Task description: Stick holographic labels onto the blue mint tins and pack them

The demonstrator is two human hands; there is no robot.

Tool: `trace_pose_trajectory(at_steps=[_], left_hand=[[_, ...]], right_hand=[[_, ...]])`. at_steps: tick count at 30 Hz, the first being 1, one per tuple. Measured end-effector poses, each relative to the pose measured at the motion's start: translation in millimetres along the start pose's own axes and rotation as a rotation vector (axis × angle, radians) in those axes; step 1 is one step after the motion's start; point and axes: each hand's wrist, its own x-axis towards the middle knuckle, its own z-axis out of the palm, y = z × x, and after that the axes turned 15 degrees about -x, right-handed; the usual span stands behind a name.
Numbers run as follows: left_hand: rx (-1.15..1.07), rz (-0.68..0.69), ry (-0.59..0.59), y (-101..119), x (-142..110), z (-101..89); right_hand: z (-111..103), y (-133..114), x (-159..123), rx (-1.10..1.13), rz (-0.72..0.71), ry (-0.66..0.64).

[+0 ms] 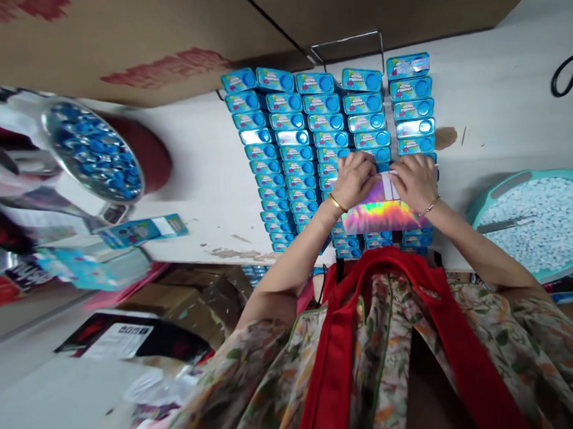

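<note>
My left hand (355,179) and my right hand (415,179) are side by side over rows of small blue tins (325,103). Between them lies a shiny rainbow-coloured sheet (378,216), with pale strips at its far edge. Both hands have curled fingers and thumbs at that edge, pinching it from either side. The sheet covers part of the nearer tins. Printed lettering and a round mark show on the tins' lids. What sits right under my fingertips is hidden.
Large cardboard boxes (169,40) stand along the back, with a wire stand (348,39) before them. A red pot (149,151) of blue-wrapped pieces is at left, near a flat blue carton (144,230). At right sits a turquoise basin (484,205) of small white-blue pieces with tongs (505,224).
</note>
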Motion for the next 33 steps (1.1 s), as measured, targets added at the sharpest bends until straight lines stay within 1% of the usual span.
trace_pose_trajectory(at_steps=[3,6,11,13,15,17,19,21,22,24,26,27,29,31,33], left_hand=[[-0.009,0.060,0.010,3,12,0.2],[0.052,0.094,0.039,7,23,3.1],[0.079,0.107,0.076,8,29,20.8],[0.066,0.111,0.095,8,27,27.2],[0.046,0.112,0.111,9,19,31.2],[0.012,0.140,0.126,14,4,32.1],[-0.047,0.212,0.152,25,-14,29.3],[-0.160,0.262,0.212,40,-28,22.6],[-0.247,0.243,0.270,47,-32,18.3],[-0.468,0.127,0.446,60,-30,9.7],[-0.701,-0.008,0.622,66,-16,3.3],[-0.805,-0.052,0.680,67,-6,1.5],[-0.980,-0.090,0.727,65,13,1.0],[-1.107,-0.103,0.728,61,27,4.2],[-1.181,-0.123,0.717,56,38,9.7]], right_hand=[[5,2,6,0.000,0.018,-0.024],[8,13,17,0.030,0.079,0.007],[15,25,27,0.042,0.158,0.042],[17,24,28,0.031,0.168,0.034],[17,23,28,0.016,0.159,0.029],[18,21,26,-0.005,0.142,0.025],[20,20,25,-0.027,0.131,0.009],[21,20,22,-0.042,0.130,-0.005],[21,20,21,-0.036,0.128,0.004],[17,20,16,0.031,0.111,0.077],[9,18,11,0.182,0.086,0.205],[4,15,9,0.281,0.080,0.266],[-6,9,6,0.495,0.104,0.331],[-12,2,6,0.689,0.185,0.325],[-14,0,9,0.821,0.282,0.312]])
